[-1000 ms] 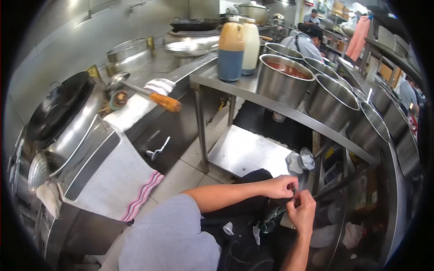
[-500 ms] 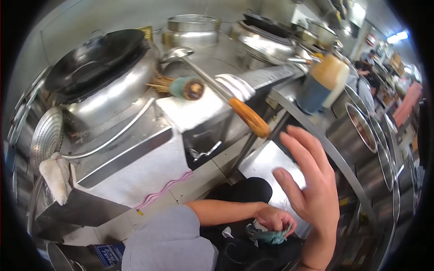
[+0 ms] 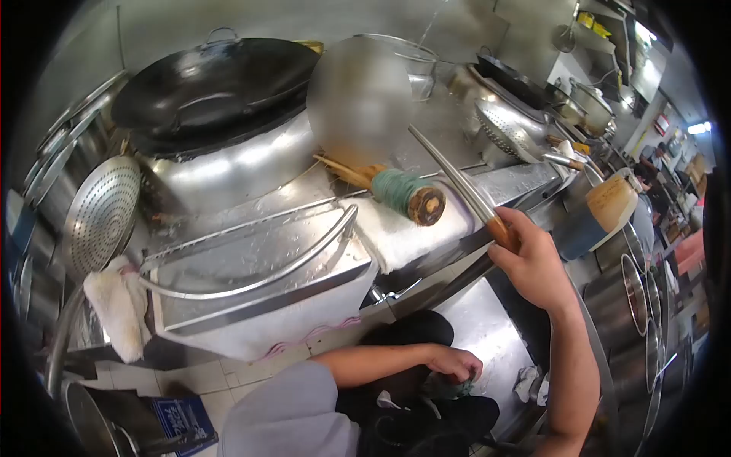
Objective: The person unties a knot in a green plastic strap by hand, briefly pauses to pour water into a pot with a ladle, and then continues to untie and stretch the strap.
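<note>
Right hand (image 3: 533, 263) grips the ladle (image 3: 451, 175) by its wooden handle end, fingers (image 3: 509, 228) wrapped tight around it. The ladle's long axis runs on a diagonal: handle low and right in the fist, steel shaft pointing up and left over the steel surface (image 3: 251, 259). The bowl end is lost in a blurred patch, so it can't be told which way the bowl faces. The shaft passes just beside a bamboo brush (image 3: 403, 194) with green-wrapped grip, which lies on a white towel (image 3: 403, 240) and points roughly up-left too.

Left hand (image 3: 454, 360) is low at the waist, fingers bent over a dark greenish cloth (image 3: 449, 386); whether they pinch it can't be told.

A black wok (image 3: 213, 84) sits on the burner behind. A perforated strainer (image 3: 99, 213) hangs at left, with a white rag (image 3: 118, 305) below it. A second strainer (image 3: 506, 133) is further back right. A jug (image 3: 601, 213) of brown liquid is near the right hand, with steel pots (image 3: 636, 282) beyond.
</note>
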### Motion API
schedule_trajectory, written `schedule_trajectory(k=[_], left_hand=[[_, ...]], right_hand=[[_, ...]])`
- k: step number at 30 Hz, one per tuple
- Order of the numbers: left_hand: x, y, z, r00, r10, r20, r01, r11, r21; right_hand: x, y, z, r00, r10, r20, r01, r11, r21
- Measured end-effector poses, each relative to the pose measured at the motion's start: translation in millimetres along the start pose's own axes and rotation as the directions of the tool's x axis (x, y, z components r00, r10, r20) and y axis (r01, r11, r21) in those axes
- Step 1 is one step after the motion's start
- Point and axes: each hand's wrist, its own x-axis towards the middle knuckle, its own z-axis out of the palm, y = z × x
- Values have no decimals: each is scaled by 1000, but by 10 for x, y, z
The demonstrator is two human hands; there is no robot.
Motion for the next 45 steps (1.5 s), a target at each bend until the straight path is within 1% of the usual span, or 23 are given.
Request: schedule_trajectory(k=[1, 2, 3, 4, 5, 7, 9, 11, 13, 14, 15, 16, 19, 25, 27, 29, 33, 37, 39, 40, 42, 43, 45], left_hand=[[-34, 43, -63, 999, 6, -38, -8, 997, -72], [-37, 65, -86, 999, 6, -54, -10, 997, -73], [-33, 82, -93, 999, 18, -41, -21, 998, -53], [-44, 76, -90, 999, 13, -31, -14, 999, -35], [-41, 76, -90, 1000, 5, -23, -5, 1000, -16], [11, -23, -124, 1000, 7, 5, -7, 1000, -3], [3, -102, -137, 999, -3, 33, 2, 1000, 14], [6, -83, -138, 1000, -23, 1, 23, 996, 89], [-18, -46, -153, 998, -42, 39, 40, 998, 44], [-1, -98, -161, 999, -31, 42, 27, 996, 90], [11, -110, -194, 999, -20, 44, 13, 990, 138], [-62, 39, -182, 996, -29, 89, 18, 992, 122], [-99, -56, -255, 994, 14, 111, -25, 995, 99], [-226, 65, -345, 999, 53, 1, -53, 997, 58], [-203, 53, -403, 996, 74, -41, -72, 997, 39], [-163, -30, -523, 999, 48, 6, -48, 999, 7], [-216, 34, -622, 999, 44, -32, -43, 999, 24], [-182, -5, -647, 995, 86, -58, -86, 996, 3], [-199, 4, -624, 989, 133, -57, -131, 991, 38], [-200, 5, -611, 990, 133, -53, -132, 991, 33], [-196, -6, -585, 994, 99, -45, -102, 993, -67], [-173, -44, -562, 995, 94, -39, -97, 993, -70], [-124, -113, -535, 992, 118, -37, -121, 990, -70]], right_hand=[[-19, 4, -11, 1000, 5, -15, -5, 1000, -16], [-66, 24, -9, 987, 159, 18, -159, 963, 215], [-110, 44, -2, 951, 297, 89, -306, 850, 428], [-140, 28, 38, 941, 314, 129, -323, 709, 627], [-104, 26, 63, 939, 321, 124, -326, 713, 621], [1, 50, 104, 927, 370, 62, -252, 493, 833], [254, 57, 63, 926, 377, -37, -203, 577, 791], [582, 119, -4, 929, 352, -118, -137, 620, 773], [946, 41, -109, 911, 367, -187, -92, 624, 776], [1152, 129, -203, 940, 309, -147, -100, 660, 745], [1352, 138, -249, 935, 315, -165, -100, 677, 729], [1567, 217, -300, 950, 277, -141, -88, 675, 732], [2180, 436, -363, 965, 225, -132, -67, 702, 709], [3067, 663, -287, 950, 243, -193, -43, 720, 693], [3225, 713, -288, 940, 274, -202, -38, 674, 738], [3370, 762, -358, 940, 283, -190, -40, 645, 763], [3607, 707, -468, 918, 319, -235, -2, 596, 803], [3868, 706, -493, 930, 275, -244, -3, 670, 743], [3923, 701, -470, 966, 140, -216, 32, 768, 640], [3904, 721, -436, 966, 146, -215, 26, 769, 639], [3799, 732, -361, 986, 42, -159, 67, 781, 621], [3717, 709, -323, 986, 50, -162, 63, 782, 620], [3466, 540, -197, 991, -14, -133, 78, 868, 490]])
